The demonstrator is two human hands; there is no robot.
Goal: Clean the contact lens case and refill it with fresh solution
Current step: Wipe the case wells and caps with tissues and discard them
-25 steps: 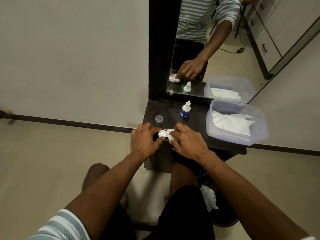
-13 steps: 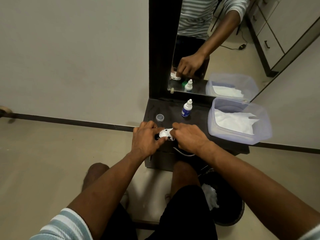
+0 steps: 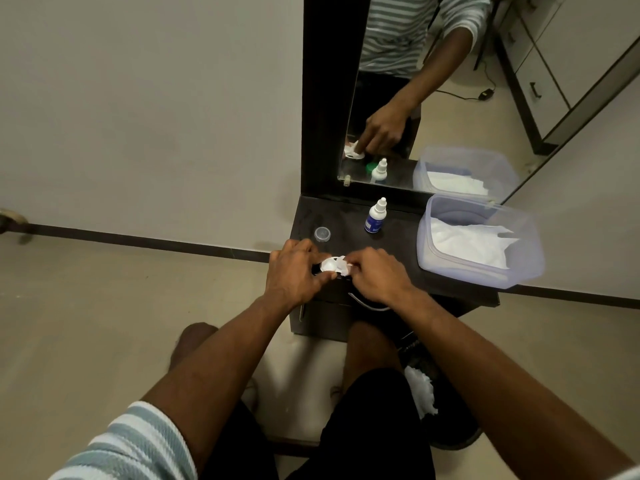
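Head view: the left hand (image 3: 294, 273) and the right hand (image 3: 375, 277) both pinch a white tissue (image 3: 334, 265) at the front edge of the dark table (image 3: 398, 244); the lens case is hidden, the solution bottle (image 3: 375, 216) stands behind

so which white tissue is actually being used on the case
The small piece pinched between both hands, unlike the stack in the clear tub or the crumpled wad in the floor bin.

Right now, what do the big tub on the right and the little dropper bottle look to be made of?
The tub looks like translucent, slightly frosted plastic: the white tissues show through its wall. The dropper bottle seems opaque white plastic with a smooth finish and a blue printed label.
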